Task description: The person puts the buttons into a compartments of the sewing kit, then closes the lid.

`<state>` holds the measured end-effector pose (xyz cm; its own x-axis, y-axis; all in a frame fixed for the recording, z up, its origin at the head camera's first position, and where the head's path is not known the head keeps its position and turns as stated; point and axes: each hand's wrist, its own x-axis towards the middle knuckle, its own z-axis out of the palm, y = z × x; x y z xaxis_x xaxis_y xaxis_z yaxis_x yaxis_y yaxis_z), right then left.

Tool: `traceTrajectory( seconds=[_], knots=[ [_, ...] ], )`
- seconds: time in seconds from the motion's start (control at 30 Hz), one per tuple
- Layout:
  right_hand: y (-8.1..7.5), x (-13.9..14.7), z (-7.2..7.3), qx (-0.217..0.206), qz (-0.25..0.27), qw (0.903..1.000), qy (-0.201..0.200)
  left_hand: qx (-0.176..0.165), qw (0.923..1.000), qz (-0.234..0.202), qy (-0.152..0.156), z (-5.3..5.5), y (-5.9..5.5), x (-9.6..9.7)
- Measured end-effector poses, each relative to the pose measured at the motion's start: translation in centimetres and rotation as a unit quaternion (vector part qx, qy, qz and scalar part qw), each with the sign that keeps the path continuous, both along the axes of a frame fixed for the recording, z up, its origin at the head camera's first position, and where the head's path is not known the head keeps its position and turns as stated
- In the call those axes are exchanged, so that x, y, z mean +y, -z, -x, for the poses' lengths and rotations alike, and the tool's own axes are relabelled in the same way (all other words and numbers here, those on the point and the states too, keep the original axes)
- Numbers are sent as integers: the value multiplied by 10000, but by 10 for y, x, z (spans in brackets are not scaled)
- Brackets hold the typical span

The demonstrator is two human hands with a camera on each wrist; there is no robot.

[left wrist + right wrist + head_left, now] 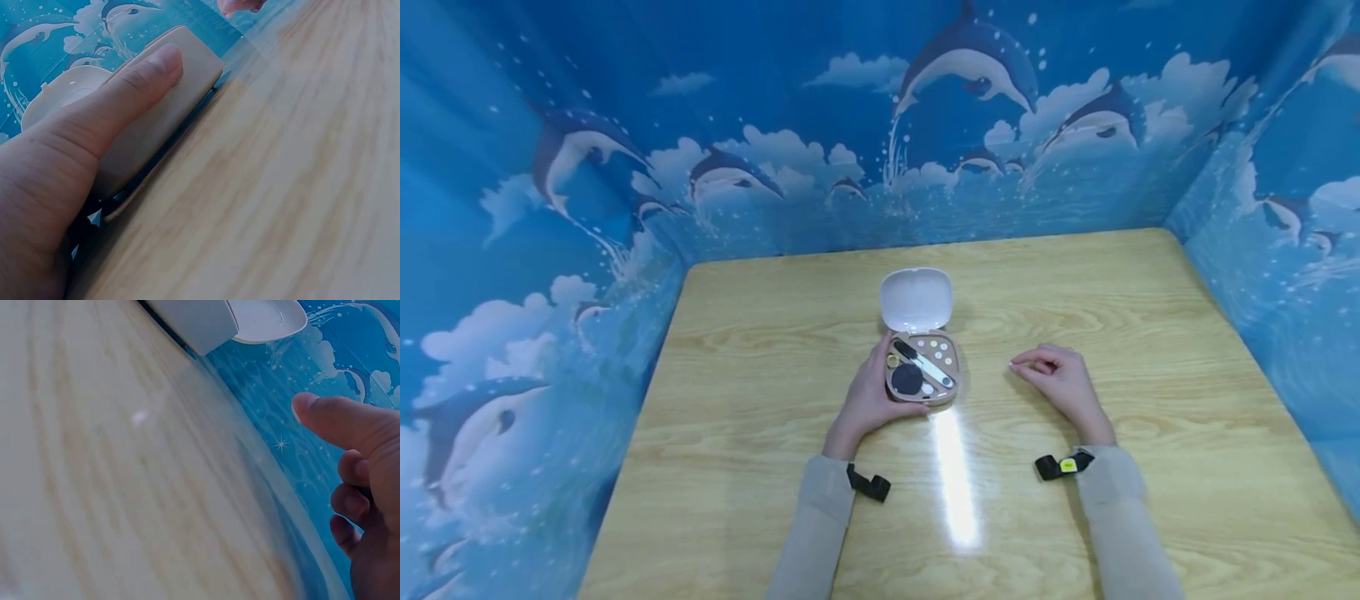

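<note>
A small beige case [957,385] with a hinged white lid [916,300] stands open on the table. My left hand [874,390] grips the case from its left, the thumb along the front wall and the fingers at the far left side. Inside lie a black disc [907,379], a black-and-white slim tool [929,367] set diagonally, a gold ring-like piece [892,361] and several small pale round pieces [943,346]. My right hand [1060,382] is held apart, right of the case. Its thumb and forefinger come close together and the other fingers curl; whether anything small is between them is unclear.
The case rests on a wood-grain table [760,350]. A blue curtain [820,200] with dolphins runs along the back and both sides. Black straps with small devices sit on the left wrist [868,483] and right wrist [1063,465]. A bright glare streak crosses the table before the case.
</note>
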<state>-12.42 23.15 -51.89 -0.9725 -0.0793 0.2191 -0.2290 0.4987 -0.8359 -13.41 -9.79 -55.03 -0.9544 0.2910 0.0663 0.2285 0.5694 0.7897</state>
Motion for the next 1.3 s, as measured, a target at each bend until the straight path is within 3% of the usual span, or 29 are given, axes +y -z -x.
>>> traceTrajectory(
  seconds=[0.17,0.63,1.13,1.3],
  knots=[
    [-26,-14,-2,7,177,9998,-90,-13,10000,13,-26,-1,0,0],
    [-47,-43,20,-72,583,9981,-207,116,9999,-36,28,0,2,0],
    [-54,-73,34,131,614,9964,-576,142,9998,-151,52,-1,0,0],
    [-34,-77,46,11,557,9962,-664,122,9998,-120,45,0,0,-1]
  ],
)
